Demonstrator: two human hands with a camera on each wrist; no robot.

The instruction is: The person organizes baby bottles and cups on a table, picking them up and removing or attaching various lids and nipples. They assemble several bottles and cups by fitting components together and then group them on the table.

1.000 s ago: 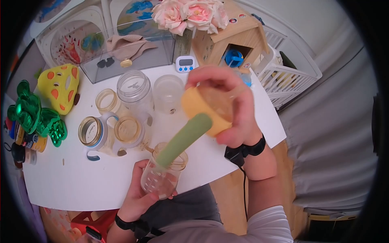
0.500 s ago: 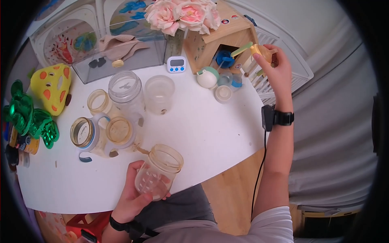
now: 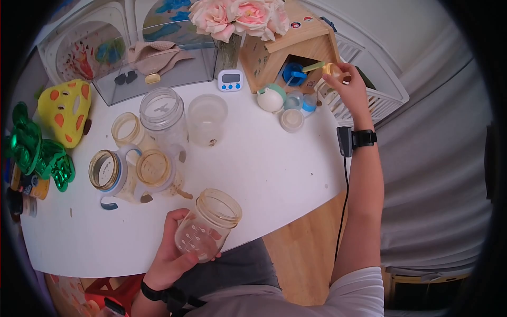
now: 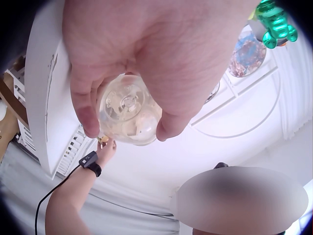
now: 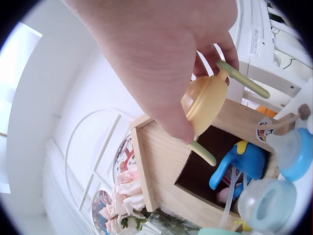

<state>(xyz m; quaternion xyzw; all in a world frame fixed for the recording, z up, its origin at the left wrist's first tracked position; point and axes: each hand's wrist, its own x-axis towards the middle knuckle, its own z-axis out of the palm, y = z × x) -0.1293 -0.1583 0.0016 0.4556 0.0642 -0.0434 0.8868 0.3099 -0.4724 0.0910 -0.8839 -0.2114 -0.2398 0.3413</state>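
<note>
My left hand [image 3: 170, 257] grips a clear, amber-tinted baby bottle [image 3: 210, 222] low on its body. Its threaded mouth is uncovered and tilts up to the right, over the table's front edge. In the left wrist view, thumb and fingers wrap round the bottle, base toward the camera. At the far right, my right hand [image 3: 353, 90] holds a yellow bottle collar [image 5: 211, 110] with pale green handles [image 5: 244, 81], thumb on one side and fingers on the other. It hovers before the wooden toy house [image 3: 293, 45], above several bottle tops, including a white-and-green one [image 3: 271, 99].
Left of centre on the white table [image 3: 253, 174] stand uncapped bottles, one with handles [image 3: 108, 171], a tall clear jar [image 3: 163, 113] and a translucent cup [image 3: 207, 119]. Behind are a timer [image 3: 230, 80] and a clear bin [image 3: 158, 84]. A blue spouted lid [image 5: 244, 159] sits in the house opening.
My right hand has carried the yellow collar from over the bottle's mouth to the far right, near the toy house. The left hand keeps the bottle in nearly the same place.
</note>
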